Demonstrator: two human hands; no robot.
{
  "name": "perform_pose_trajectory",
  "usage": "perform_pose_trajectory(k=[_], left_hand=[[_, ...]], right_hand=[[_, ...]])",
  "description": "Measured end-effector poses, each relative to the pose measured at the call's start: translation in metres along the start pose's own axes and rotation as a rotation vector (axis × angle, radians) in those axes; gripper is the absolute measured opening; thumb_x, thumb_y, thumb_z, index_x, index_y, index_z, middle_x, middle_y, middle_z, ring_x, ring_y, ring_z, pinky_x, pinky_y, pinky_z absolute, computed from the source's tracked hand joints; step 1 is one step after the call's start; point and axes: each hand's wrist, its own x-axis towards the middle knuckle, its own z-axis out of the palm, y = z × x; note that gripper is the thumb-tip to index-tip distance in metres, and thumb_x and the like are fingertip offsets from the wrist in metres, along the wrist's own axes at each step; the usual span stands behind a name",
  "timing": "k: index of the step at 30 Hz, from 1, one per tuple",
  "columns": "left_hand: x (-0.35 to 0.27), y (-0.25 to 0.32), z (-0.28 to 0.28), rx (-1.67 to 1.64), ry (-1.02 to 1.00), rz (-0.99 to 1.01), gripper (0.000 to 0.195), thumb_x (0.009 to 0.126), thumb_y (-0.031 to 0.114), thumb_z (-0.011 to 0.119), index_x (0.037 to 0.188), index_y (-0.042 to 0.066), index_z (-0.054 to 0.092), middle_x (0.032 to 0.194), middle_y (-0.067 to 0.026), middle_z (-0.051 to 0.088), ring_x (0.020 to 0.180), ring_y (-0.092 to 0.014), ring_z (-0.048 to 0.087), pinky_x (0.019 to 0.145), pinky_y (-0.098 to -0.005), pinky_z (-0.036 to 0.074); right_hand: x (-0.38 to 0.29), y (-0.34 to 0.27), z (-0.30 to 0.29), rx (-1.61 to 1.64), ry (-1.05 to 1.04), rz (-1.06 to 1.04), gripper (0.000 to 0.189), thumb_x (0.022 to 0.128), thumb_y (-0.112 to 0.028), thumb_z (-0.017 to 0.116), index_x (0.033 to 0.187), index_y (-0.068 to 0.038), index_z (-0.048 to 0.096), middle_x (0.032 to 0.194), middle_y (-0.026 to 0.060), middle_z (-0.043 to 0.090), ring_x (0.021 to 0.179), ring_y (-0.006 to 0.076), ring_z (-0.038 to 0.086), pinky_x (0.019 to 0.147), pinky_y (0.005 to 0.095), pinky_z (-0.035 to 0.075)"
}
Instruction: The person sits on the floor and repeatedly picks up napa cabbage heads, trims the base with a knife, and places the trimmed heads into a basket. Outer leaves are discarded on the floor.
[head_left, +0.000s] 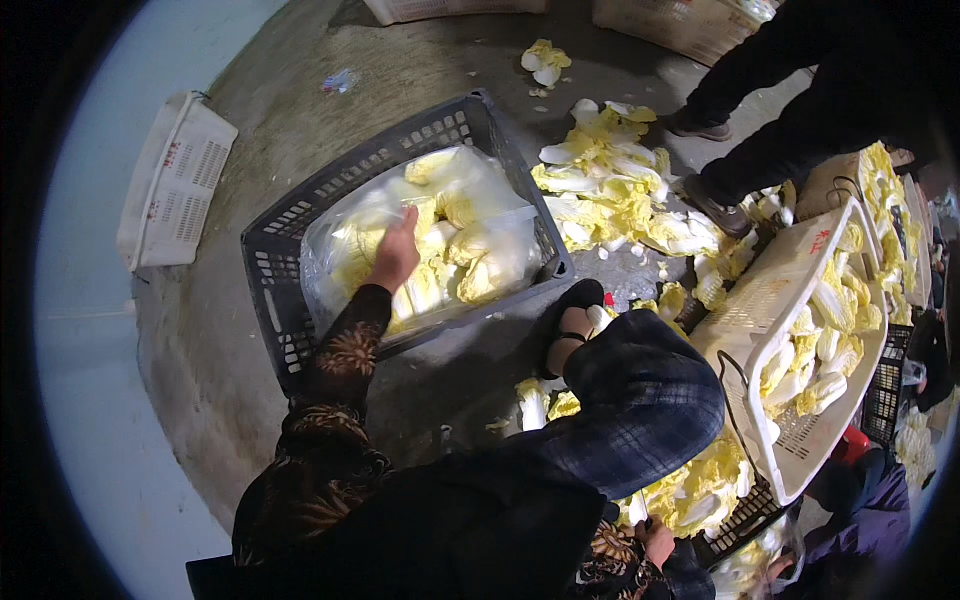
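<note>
A black plastic crate (259, 289) stands on the floor before me, lined with a clear plastic bag (517, 217). Yellow-white napa cabbages (480, 277) fill much of that bag. Over its left-middle part is my left hand (396, 253), at the cabbages and plastic; whether the fingers grip anything is hard to see. Low in the picture, my right hand (657, 541) is curled beside my knee, close to a heap of loose cabbage leaves (697, 487). A thin strip shows just above its fingers, too small to identify.
A large white plastic crate (772, 300) holding cabbages tilts at my right. Loose cabbage leaves (600, 180) litter the floor beyond the black crate, near a standing person's shoe (716, 206). Another white crate (180, 180) leans by the left wall. A person's purple sleeve (862, 517) shows lower right.
</note>
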Motion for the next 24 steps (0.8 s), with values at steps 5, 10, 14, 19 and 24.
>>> perform_pose_trajectory(k=[5, 10, 14, 19, 24], left_hand=[[-0.001, -0.005, 0.026, -0.263, -0.091, -0.147, 0.058, 0.085, -0.009, 0.038, 0.143, -0.005, 0.038, 0.145, -0.0257, 0.042, 0.138, -0.037, 0.037, 0.118, -0.0366, 0.024], [0.043, 0.021, -0.043, 0.185, -0.633, -0.093, 0.035, 0.091, 0.006, 0.05, 0.123, -0.006, 0.055, 0.114, -0.0307, 0.061, 0.103, -0.042, 0.062, 0.09, -0.0457, 0.05], [0.069, 0.155, -0.131, -0.051, -0.385, 0.254, 0.031, 0.086, 0.015, 0.065, 0.108, -0.006, 0.063, 0.104, -0.0275, 0.065, 0.094, -0.042, 0.063, 0.08, -0.046, 0.051], [0.134, 0.388, -0.18, -0.44, -0.258, 0.693, 0.024, 0.087, 0.014, 0.065, 0.105, -0.002, 0.064, 0.096, -0.0198, 0.066, 0.084, -0.038, 0.065, 0.071, -0.0406, 0.05], [0.154, 0.61, -0.081, -0.622, -1.129, 0.441, 0.02, 0.093, 0.016, 0.059, 0.096, -0.002, 0.065, 0.076, -0.0042, 0.065, 0.068, -0.012, 0.064, 0.065, -0.0262, 0.054]], right_hand=[[-0.005, -0.003, 0.006, 0.075, 0.091, -0.057, 0.022, 0.083, -0.033, 0.064, 0.084, -0.011, 0.066, 0.072, 0.0174, 0.068, 0.069, 0.0385, 0.066, 0.06, 0.0486, 0.051], [-0.005, 0.01, -0.006, 0.078, 0.173, -0.147, 0.022, 0.084, -0.031, 0.06, 0.084, -0.009, 0.06, 0.065, 0.0152, 0.063, 0.06, 0.0351, 0.064, 0.054, 0.0474, 0.048], [0.002, 0.03, -0.025, 0.148, 0.259, -0.256, 0.018, 0.086, -0.026, 0.058, 0.089, -0.008, 0.056, 0.064, 0.0129, 0.061, 0.055, 0.0322, 0.061, 0.049, 0.0442, 0.047], [0.043, 0.044, -0.015, 0.125, 0.438, -0.297, 0.019, 0.083, -0.014, 0.057, 0.1, -0.006, 0.057, 0.068, 0.0095, 0.061, 0.063, 0.0273, 0.063, 0.054, 0.0403, 0.048], [0.068, 0.042, 0.018, 0.105, 0.313, -0.219, 0.05, 0.079, -0.01, 0.059, 0.127, -0.001, 0.051, 0.082, 0.0109, 0.064, 0.081, 0.0262, 0.065, 0.066, 0.0388, 0.051]])
